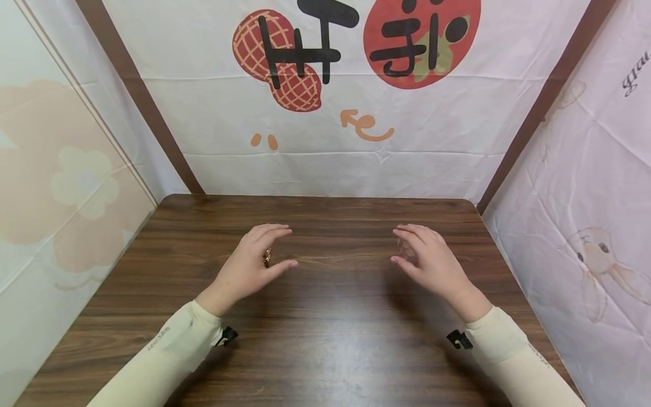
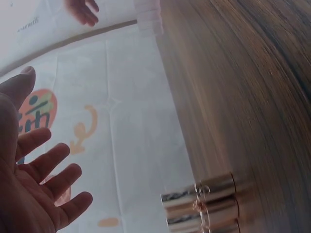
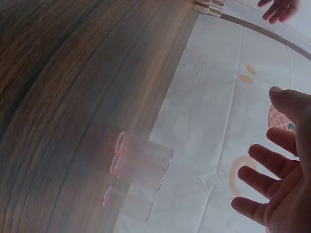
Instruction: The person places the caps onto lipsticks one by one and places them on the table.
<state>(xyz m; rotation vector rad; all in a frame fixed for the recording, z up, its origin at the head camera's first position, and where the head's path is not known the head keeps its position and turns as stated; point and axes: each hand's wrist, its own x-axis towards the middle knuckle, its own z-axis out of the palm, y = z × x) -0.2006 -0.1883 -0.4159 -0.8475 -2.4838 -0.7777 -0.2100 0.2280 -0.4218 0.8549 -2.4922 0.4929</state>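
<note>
My left hand [image 1: 248, 261] hovers over the left half of the brown table, fingers spread and relaxed, holding nothing. Just behind its palm, mostly hidden in the head view, stand shiny gold cylinders [image 1: 267, 257]; the left wrist view shows several gold tubes [image 2: 214, 191] side by side, upright on the wood. On the other side my right hand [image 1: 433, 261] is held the same way, palm inward and without anything in it. Clear, pink-tinted cylinders [image 3: 143, 162] stand beside it on the table, faint through its fingers in the head view. Neither hand touches them.
The wood-grain table [image 1: 325, 339] has rounded far corners. A white printed cloth [image 1: 325, 175] hangs behind it, with more cloth [image 1: 554, 198] along both sides. Each sleeve [image 1: 168, 350] has a small black piece [image 1: 226, 337] at the cuff.
</note>
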